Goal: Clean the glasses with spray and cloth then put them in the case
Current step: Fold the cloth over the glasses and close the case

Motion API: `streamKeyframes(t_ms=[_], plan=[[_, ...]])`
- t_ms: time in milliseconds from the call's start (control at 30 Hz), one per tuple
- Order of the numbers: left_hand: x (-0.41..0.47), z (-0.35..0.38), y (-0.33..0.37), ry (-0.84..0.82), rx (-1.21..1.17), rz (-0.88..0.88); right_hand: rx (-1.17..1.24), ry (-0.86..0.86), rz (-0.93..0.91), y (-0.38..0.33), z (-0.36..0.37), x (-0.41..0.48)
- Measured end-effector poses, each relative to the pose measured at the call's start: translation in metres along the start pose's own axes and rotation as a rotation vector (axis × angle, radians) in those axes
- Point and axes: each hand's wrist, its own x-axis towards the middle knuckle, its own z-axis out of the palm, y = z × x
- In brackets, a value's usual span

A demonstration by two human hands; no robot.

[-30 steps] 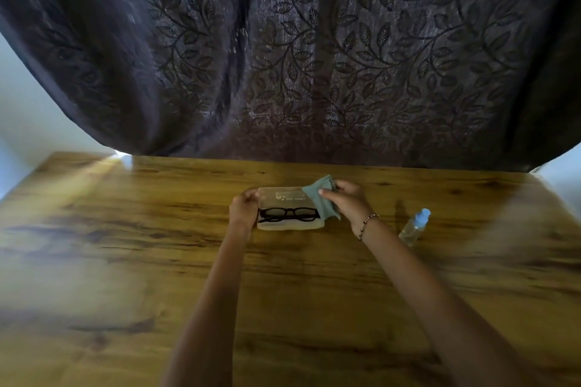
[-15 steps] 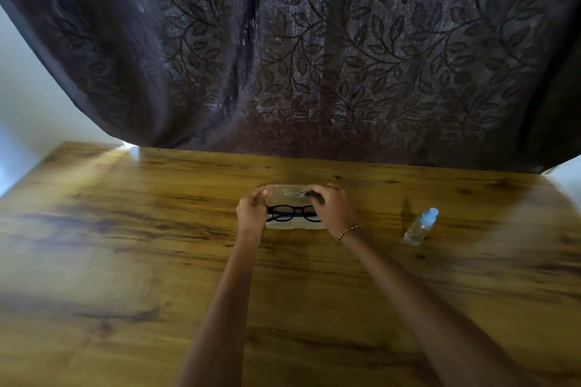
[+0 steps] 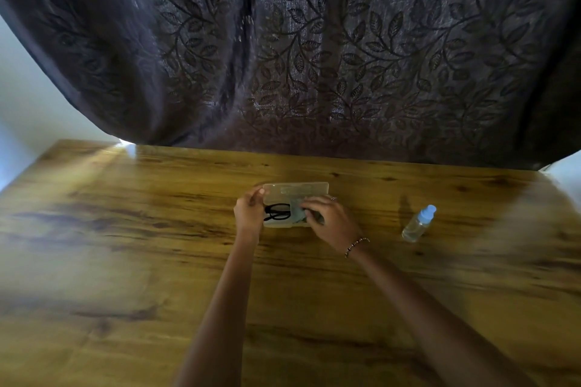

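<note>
A clear plastic case lies open in the middle of the wooden table, lid tipped back. Black-framed glasses rest inside it; only their left half shows. My left hand grips the case's left end. My right hand presses down on the right half of the case, fingers over a pale green cloth that is mostly hidden beneath them. A small clear spray bottle with a light blue cap stands to the right, apart from both hands.
A dark curtain with a leaf pattern hangs right behind the table's far edge. Pale wall shows at both sides. A beaded bracelet is on my right wrist.
The cloth, held up beside the case a second ago, has come down into the case under my right hand. The left hand stays on the case's left end.
</note>
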Motion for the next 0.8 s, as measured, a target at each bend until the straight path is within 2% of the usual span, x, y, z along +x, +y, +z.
streamKeyframes(t_ms=[200, 433, 500, 600, 700, 800], plan=[[0.002, -0.001, -0.003, -0.003, 0.009, -0.003, -0.007, 0.027, 0.051, 0.000, 0.003, 0.004], [0.000, -0.002, -0.005, -0.001, -0.011, 0.030, -0.072, 0.010, -0.004, -0.004, 0.005, 0.004], [0.001, -0.003, -0.008, -0.013, -0.029, 0.025, -0.045, 0.078, 0.024, -0.003, 0.002, 0.004], [0.002, -0.005, -0.013, -0.045, -0.068, 0.010, 0.058, 0.222, 0.170, 0.002, -0.003, 0.003], [0.003, -0.007, -0.018, -0.070, -0.093, -0.001, 0.191, 0.088, 0.263, 0.013, -0.006, 0.002], [0.000, -0.006, -0.013, -0.075, -0.113, -0.018, 0.248, -0.054, 0.267, 0.020, -0.005, 0.002]])
